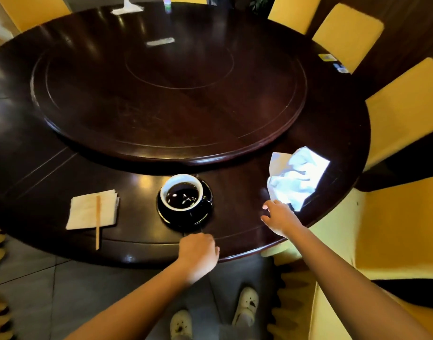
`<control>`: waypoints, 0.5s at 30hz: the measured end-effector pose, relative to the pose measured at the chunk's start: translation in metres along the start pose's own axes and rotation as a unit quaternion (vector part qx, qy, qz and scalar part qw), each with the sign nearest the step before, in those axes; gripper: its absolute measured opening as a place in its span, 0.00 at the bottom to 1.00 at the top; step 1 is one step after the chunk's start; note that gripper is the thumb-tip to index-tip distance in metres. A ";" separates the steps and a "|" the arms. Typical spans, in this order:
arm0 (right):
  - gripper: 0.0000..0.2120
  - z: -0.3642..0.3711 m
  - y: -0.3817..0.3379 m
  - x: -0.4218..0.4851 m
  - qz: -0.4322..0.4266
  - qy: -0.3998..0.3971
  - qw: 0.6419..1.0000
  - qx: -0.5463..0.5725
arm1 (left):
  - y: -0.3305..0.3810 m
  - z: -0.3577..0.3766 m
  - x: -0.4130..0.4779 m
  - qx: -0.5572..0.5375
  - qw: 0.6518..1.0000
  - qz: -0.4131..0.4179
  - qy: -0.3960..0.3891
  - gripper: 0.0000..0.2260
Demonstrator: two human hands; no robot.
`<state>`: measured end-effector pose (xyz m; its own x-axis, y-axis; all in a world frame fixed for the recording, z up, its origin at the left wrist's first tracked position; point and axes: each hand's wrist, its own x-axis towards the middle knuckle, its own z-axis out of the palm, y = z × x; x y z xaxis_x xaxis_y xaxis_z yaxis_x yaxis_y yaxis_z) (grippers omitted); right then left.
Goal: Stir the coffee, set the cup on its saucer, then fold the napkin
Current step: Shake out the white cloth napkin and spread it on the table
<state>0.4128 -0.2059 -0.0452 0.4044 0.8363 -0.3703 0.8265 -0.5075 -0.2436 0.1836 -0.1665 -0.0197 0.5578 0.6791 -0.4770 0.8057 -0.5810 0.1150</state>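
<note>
A head-worn camera looks down on a dark round wooden table (235, 133) with a raised turntable in the middle. A white-lined cup (182, 192) full of black coffee sits on its dark saucer (205, 214) near the table's front edge. The left hand (198, 256) rests just in front of the saucer at the table edge, curled into a loose fist and holding nothing. To the right, the right hand (280, 218) reaches with fingers spread, its fingertips at the near corner of a crumpled white napkin (297, 177) lying on the table. Left of the cup, well apart from both hands, a wooden stirrer (97, 222) lies across a folded napkin stack (87, 209). Yellow chairs (404, 128) ring the table.
</note>
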 end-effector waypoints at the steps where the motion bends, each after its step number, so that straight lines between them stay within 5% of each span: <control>1: 0.17 -0.008 0.009 0.003 0.001 0.007 1.000 0.001 | 0.015 -0.004 0.008 -0.005 1.000 0.009 -0.003 0.16; 9: 0.19 -0.085 0.072 0.038 -0.037 0.142 0.989 -0.022 | 0.109 -0.031 0.108 -0.100 0.995 0.010 0.028 0.20; 15: 0.17 -0.091 0.103 0.070 -0.055 0.064 0.996 -0.012 | 0.148 -0.050 0.174 -0.252 0.966 -0.001 0.050 0.20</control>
<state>0.5622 -0.1811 -0.0147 0.3563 0.9069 -0.2249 0.8770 -0.4076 -0.2544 0.4095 -0.1119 -0.0421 0.5521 0.7352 -0.3933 0.7876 -0.3049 0.5355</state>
